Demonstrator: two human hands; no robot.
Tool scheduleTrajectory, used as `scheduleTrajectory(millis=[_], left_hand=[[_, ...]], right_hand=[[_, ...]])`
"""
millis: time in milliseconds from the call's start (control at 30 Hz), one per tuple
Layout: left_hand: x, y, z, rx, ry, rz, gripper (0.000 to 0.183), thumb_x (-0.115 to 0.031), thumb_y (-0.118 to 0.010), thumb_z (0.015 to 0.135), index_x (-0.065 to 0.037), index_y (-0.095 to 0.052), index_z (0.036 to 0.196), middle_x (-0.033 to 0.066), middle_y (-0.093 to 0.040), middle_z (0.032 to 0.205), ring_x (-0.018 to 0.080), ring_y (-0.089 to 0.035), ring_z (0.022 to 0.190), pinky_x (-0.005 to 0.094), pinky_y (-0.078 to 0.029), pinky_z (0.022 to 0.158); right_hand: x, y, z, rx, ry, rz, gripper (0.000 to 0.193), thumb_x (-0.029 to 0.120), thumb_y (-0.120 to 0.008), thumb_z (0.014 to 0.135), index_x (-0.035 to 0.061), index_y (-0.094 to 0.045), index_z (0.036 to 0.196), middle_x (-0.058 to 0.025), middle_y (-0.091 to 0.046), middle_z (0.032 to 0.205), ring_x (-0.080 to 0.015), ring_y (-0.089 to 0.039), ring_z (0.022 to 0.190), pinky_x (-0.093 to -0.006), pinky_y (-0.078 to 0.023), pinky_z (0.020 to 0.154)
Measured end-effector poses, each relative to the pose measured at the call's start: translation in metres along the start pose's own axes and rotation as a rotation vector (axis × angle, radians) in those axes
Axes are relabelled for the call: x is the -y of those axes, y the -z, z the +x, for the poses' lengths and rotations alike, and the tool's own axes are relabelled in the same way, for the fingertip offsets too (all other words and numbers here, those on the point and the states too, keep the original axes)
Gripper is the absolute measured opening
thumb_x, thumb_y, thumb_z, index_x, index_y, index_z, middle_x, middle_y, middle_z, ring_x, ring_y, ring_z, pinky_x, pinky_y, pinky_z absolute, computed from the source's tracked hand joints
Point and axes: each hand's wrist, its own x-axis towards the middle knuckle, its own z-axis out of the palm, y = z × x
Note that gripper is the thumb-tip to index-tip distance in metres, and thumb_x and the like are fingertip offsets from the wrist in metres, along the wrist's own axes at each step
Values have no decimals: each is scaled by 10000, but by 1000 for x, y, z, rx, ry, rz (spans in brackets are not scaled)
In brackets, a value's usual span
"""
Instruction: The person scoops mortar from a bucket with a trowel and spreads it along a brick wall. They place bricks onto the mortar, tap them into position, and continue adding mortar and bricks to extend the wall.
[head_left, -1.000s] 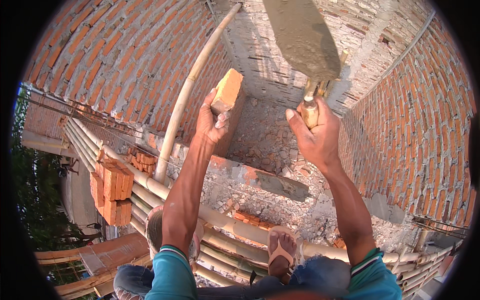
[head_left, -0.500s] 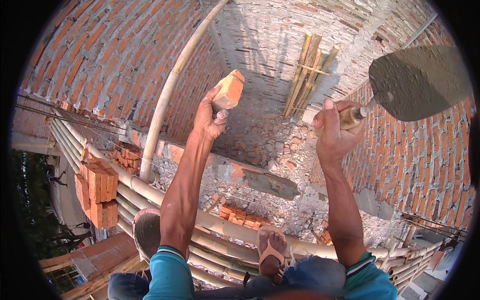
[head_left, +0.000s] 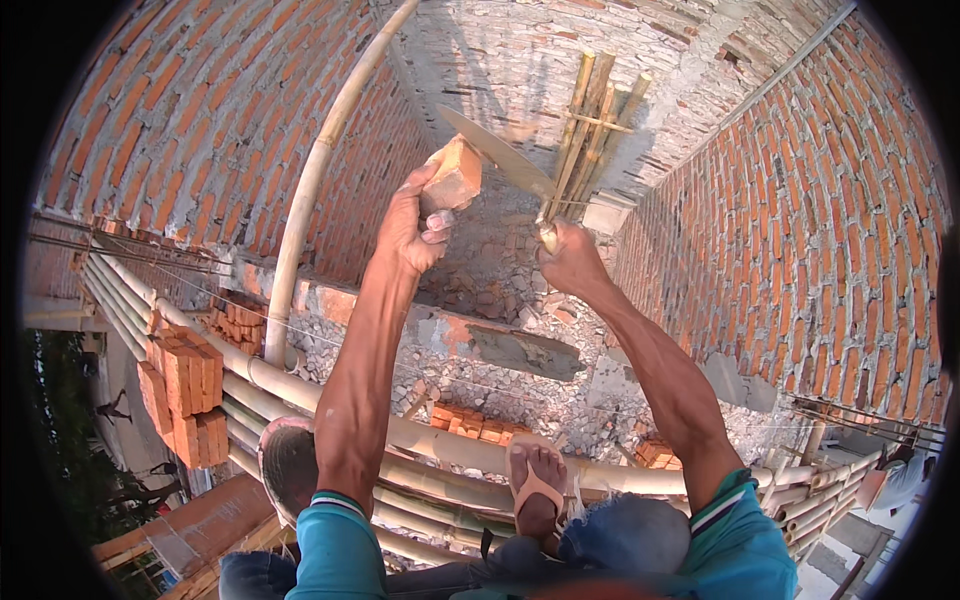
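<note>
Raised in front of me, my left hand (head_left: 415,220) grips an orange brick (head_left: 452,175), its thumb on one side and fingertips on the other. My right hand (head_left: 572,258) is wrapped around the handle of a trowel (head_left: 505,160). The trowel's broad blade is turned nearly edge-on and reaches left, its edge close beside the brick's upper right side; I cannot tell whether they touch. Below both hands runs a low wall top (head_left: 450,335) with a patch of wet grey mortar (head_left: 525,354) on it.
Bamboo poles (head_left: 450,445) form the scaffold under my sandalled foot (head_left: 537,475). Stacked bricks (head_left: 185,385) sit at left, and more bricks (head_left: 480,424) lie below. A rubber-like bucket (head_left: 288,465) stands near my left arm. An upright bamboo pole (head_left: 315,190) rises at left. A thin string crosses the wall.
My right hand has swung left and down, bringing the trowel from the far right to beside the brick, blade turned from flat to edge-on. The left hand still holds the brick.
</note>
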Motion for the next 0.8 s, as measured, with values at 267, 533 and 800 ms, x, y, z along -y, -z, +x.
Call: scheduleTrajectory(millis=[267,533,800], left_hand=[[-5,-1,-29,-160,-92,79,320,-314,-655,997,-55,-646,1183,97,-712,834,87,-424,346,186,-296,283],[-8,-2,-31,-149,-113,141,300,-298,-731,946,-69,-640,1116,84,-676,791,78,-419,349,194,-265,275],[15,-19,-39,19,61,-64,312,-286,-638,1005,-26,-647,1177,118,-703,814,94,-427,331,195,-315,268]], right_hand=[[-12,20,-21,-181,-179,350,204,119,-728,910,8,-557,887,-80,-590,704,-134,-560,620,-319,-463,565],[23,32,-20,15,-186,109,239,197,-712,935,1,-585,886,-58,-608,704,-136,-589,667,-335,-465,607],[-8,4,-26,245,-266,3,151,78,-692,935,41,-572,849,-68,-644,794,-105,-615,721,-319,-512,620]])
